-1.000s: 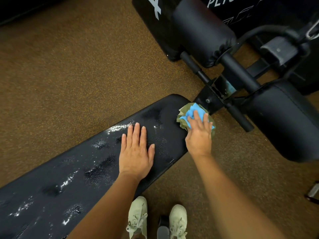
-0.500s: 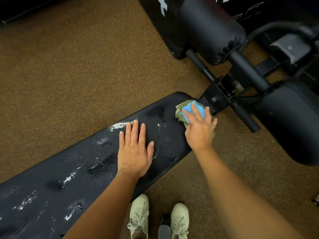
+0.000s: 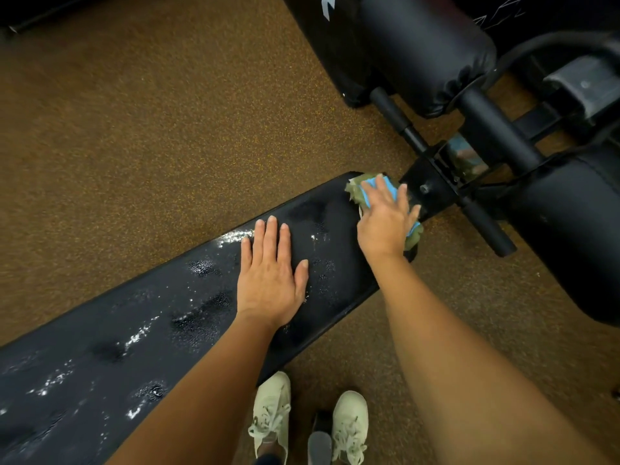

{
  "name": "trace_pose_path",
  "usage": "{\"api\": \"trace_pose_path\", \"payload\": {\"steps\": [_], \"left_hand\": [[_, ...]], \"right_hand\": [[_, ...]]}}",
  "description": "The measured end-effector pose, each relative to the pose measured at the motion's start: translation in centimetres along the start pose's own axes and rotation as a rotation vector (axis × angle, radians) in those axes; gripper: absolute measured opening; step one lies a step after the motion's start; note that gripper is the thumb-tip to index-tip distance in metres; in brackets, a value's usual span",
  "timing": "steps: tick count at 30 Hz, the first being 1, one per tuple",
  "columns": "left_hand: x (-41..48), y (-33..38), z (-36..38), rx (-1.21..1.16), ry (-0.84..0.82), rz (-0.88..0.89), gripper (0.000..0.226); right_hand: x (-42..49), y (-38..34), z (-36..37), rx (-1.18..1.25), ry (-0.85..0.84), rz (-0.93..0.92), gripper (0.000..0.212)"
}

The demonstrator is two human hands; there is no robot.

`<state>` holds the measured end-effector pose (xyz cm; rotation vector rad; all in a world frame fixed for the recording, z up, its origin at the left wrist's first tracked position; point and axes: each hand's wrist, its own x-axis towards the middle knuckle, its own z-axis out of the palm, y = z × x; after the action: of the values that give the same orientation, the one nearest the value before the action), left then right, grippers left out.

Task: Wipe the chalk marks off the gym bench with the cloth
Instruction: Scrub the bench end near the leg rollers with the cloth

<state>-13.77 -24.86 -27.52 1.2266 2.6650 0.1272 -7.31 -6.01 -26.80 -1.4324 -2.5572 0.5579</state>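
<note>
- Gym bench (image 3: pixel 188 330): long black padded surface running from the lower left to the upper right of the view, where its end meets a black metal frame (image 3: pixel 432 186); it stands on a brown speckled floor (image 3: pixel 134 135)
- Chalk marks (image 3: pixel 235 235): white smears and specks scattered along the bench, with a bright streak at its far edge just left of the left hand's fingertips, further flecks near the middle (image 3: pixel 139 337) and toward the lower left (image 3: pixel 50 384); darker, wet-looking blotches lie among them
- Left hand (image 3: pixel 270 280): laid flat, palm down, on the bench, fingers straight and close together, thumb spread to the right; released, grasping nothing
- Right hand (image 3: pixel 385 219): pressed palm down on the cloth at the end of the bench, fingers extended and slightly spread over it; it bears on the cloth from above and is slightly blurred
- Cloth (image 3: pixel 357 191): crumpled, olive green with a light blue part showing between the fingers; it lies at the far end corner of the bench, just beside the metal frame, mostly covered by the right hand, with a fold emerging at the hand's right side
- Roller pads (image 3: pixel 419 45): two large black cushioned cylinders on a crossbar beyond the bench end, one upper centre, one at the right
- Shoes (image 3: pixel 271 411): a pale pair on the floor beside the near edge of the bench, between the two forearms
</note>
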Motion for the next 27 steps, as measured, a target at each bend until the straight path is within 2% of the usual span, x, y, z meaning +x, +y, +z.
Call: {"api": "trace_pose_path", "payload": {"steps": [1,3,5,7,12,14,16,19,21,25,27], "left_hand": [[0.1,0.0,0.0,0.000,0.005,0.004,0.071],[0.2,0.0,0.1,0.004,0.011,0.001,0.070],[0.2,0.0,0.2,0.002,0.016,-0.005,0.070],[0.2,-0.1,0.3,0.003,0.018,-0.001,0.070],[0.2,-0.2,0.3,0.008,0.018,0.008,0.070],[0.2,-0.2,0.3,0.014,0.019,0.008,0.070],[0.2,-0.2,0.4,0.019,0.023,0.004,0.070],[0.1,-0.2,0.4,-0.001,0.028,0.003,0.070],[0.2,-0.2,0.3,-0.009,0.022,0.004,0.071],[0.1,-0.3,0.2,0.001,0.009,0.005,0.070],[0.1,-0.2,0.2,0.004,0.013,0.003,0.070]], "right_hand": [[0.4,-0.8,0.3,-0.001,-0.007,-0.008,0.049],[-0.2,-1.2,0.7,-0.002,-0.052,-0.143,0.049],[-1.9,0.2,0.6,0.045,-0.067,-0.319,0.048],[-3.1,2.2,0.0,0.050,-0.054,-0.373,0.045],[0.8,0.4,-0.1,0.007,-0.022,-0.014,0.048],[1.4,-1.0,0.5,0.008,-0.042,-0.058,0.047],[0.3,-0.9,0.7,0.016,-0.105,-0.211,0.047],[-2.2,1.9,0.0,0.088,-0.069,-0.306,0.043],[-1.9,3.0,-0.5,0.073,-0.027,-0.225,0.044],[2.1,0.9,-0.5,0.029,-0.001,0.061,0.041],[3.9,-0.8,-0.2,0.002,-0.017,0.065,0.036]]}}
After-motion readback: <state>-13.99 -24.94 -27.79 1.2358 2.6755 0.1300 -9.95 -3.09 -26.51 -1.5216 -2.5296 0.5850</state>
